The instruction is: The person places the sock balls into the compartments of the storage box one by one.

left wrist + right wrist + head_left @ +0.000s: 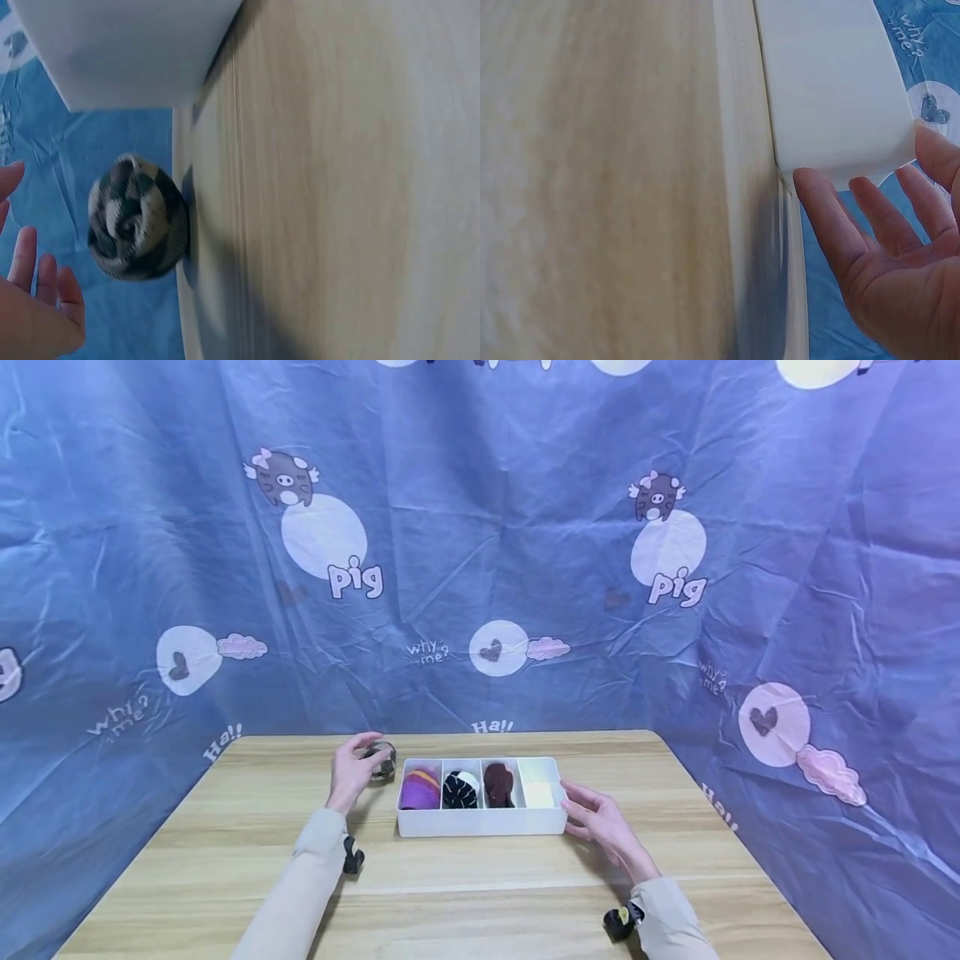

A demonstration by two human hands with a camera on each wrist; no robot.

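We saw a table (225, 860) of pale wood with a smooth, matt, straight grain. The tray (480, 822) on it looked like matt white plastic, smooth-walled. The rolled sock (137, 219) beside it was soft knitted cloth, checked and slightly fuzzy. Behind hung a thin, creased blue sheet (525, 527) of printed fabric. Our sleeves (300, 885) were plain beige cloth.
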